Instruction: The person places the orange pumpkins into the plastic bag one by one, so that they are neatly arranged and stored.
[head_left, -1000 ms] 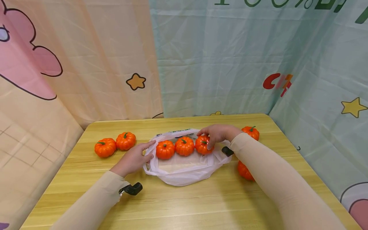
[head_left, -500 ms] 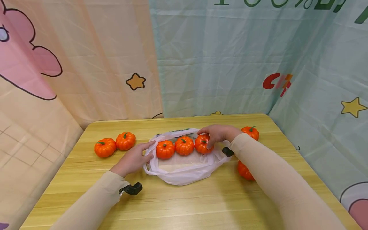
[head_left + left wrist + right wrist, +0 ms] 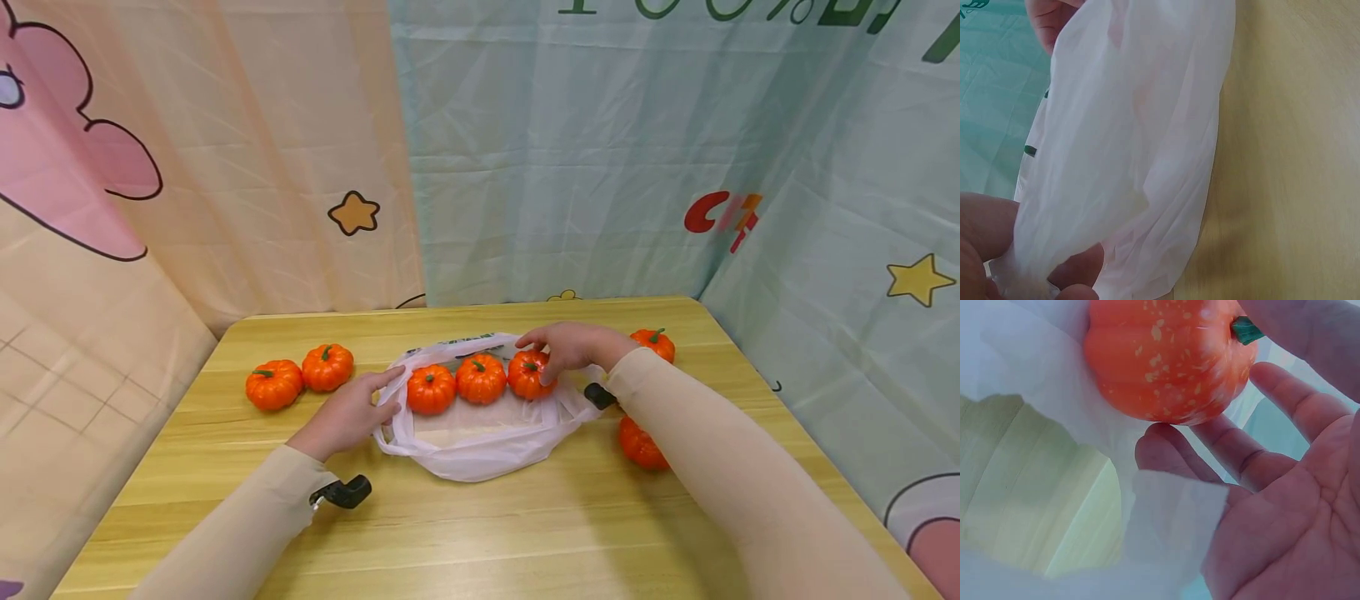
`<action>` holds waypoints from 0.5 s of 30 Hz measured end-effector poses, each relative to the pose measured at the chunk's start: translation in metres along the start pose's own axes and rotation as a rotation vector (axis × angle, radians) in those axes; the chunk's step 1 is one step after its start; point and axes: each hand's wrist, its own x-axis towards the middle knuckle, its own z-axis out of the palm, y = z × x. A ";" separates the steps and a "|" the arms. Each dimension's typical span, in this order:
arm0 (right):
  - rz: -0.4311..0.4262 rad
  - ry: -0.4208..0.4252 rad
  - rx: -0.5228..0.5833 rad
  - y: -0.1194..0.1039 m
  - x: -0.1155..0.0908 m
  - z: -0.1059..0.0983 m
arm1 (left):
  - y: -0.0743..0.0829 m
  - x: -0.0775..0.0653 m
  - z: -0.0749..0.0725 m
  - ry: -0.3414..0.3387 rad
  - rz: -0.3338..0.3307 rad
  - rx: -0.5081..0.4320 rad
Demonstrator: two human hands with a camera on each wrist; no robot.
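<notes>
1. Three orange pumpkins sit in a row inside the white plastic bag (image 3: 476, 461) at the centre of my head feed: the left pumpkin (image 3: 431, 391), the middle pumpkin (image 3: 481, 380) and the right pumpkin (image 3: 527, 377), all stem up.
2. I see the right hand (image 3: 573, 346), right of centre, holding the right pumpkin, thumb at its right side and index finger at its upper edge. My right wrist feed puts that pumpkin at the top, green stem (image 3: 1247, 329) near the thumb.
3. The left hand (image 3: 351, 415), left of centre, pinches the bag's left edge. My left wrist feed shows white film gathered between thumb and fingers at lower left.
4. On the left of my head feed lie the far-left pumpkin (image 3: 274, 386) and, just beside it, the inner-left pumpkin (image 3: 327, 368); I can't tell whether they touch.
5. On the right I get the upper-right pumpkin (image 3: 655, 343) and the lower-right pumpkin (image 3: 641, 445), each partly hidden by the right sleeve (image 3: 712, 467).
6. Everything rests on a wood-grain table (image 3: 465, 542), with a star-printed cloth backdrop (image 3: 562, 192) across the top.
</notes>
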 end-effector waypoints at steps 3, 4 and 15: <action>-0.013 -0.004 0.008 0.000 -0.003 -0.001 | -0.001 0.000 0.000 0.001 -0.003 -0.001; -0.017 -0.005 0.010 0.000 -0.004 -0.002 | -0.001 0.000 0.000 0.001 -0.002 0.001; -0.020 0.015 -0.014 0.000 -0.006 0.006 | 0.000 -0.001 0.000 -0.011 -0.008 0.000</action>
